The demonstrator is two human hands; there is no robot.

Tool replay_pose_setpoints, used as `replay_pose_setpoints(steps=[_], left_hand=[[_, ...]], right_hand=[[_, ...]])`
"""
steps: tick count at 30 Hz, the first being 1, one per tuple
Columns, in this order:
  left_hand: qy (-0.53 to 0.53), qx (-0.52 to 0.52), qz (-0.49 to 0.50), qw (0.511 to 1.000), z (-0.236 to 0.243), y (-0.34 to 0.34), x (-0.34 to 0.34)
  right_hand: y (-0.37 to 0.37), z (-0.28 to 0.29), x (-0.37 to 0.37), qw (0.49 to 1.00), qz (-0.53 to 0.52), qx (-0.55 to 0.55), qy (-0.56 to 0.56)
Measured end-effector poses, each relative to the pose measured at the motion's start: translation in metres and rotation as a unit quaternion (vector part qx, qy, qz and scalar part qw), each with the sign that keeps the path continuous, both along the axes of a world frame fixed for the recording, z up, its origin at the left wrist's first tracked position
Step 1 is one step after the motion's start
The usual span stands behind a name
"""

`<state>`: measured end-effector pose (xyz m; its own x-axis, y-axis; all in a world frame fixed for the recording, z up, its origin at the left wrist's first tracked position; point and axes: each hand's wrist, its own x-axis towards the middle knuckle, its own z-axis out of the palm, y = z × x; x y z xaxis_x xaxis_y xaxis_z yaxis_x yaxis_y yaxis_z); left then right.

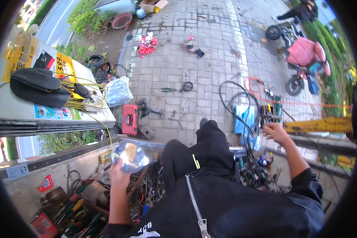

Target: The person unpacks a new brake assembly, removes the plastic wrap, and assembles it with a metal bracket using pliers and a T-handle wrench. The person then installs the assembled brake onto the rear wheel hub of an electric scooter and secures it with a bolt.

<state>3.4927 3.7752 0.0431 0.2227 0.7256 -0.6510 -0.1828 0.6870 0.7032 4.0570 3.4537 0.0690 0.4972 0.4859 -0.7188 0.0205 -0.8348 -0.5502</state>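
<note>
My left hand (118, 174) grips the edge of a clear, shiny, rounded plastic container (131, 156). Something pale brown shows through it, partly lost in glare. The container is above the rim of a tool-filled bin. Out to the right, my right hand (277, 133) is held with loosely bent fingers apart, and nothing can be seen in it. It is beside a looped black hose (246, 123) and a small rack of tools (270, 113). Whether the fingertips touch the rack cannot be made out.
Hand tools (77, 210) crowd the bin at lower left, with more loose parts (261, 174) at right. A red toolbox (129, 119) stands on the paving beside a white plastic bag (119, 92). A pink scooter (303, 53) and a person (305, 10) are at upper right.
</note>
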Motion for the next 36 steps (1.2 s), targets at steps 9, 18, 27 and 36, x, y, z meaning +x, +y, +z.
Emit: replay_pose_setpoints(steps=[9,18,27,36], left_hand=[[0.117,-0.024,0.389,0.914,-0.244,-0.123,0.134],[0.028,0.015,0.601,0.799,-0.174,-0.179,0.104],[-0.043,0.062,0.690,0.720,-0.176,-0.225,0.140],[-0.038,0.101,0.797,0.594,-0.147,-0.281,0.122]], right_hand=[[0.090,-0.426,0.157,0.936,0.074,0.134,-0.318],[0.334,-0.328,0.119,0.881,0.431,0.180,-0.080],[0.422,-0.109,-0.324,0.518,0.667,0.466,0.266],[0.304,0.119,-0.656,0.428,0.532,0.625,0.379]])
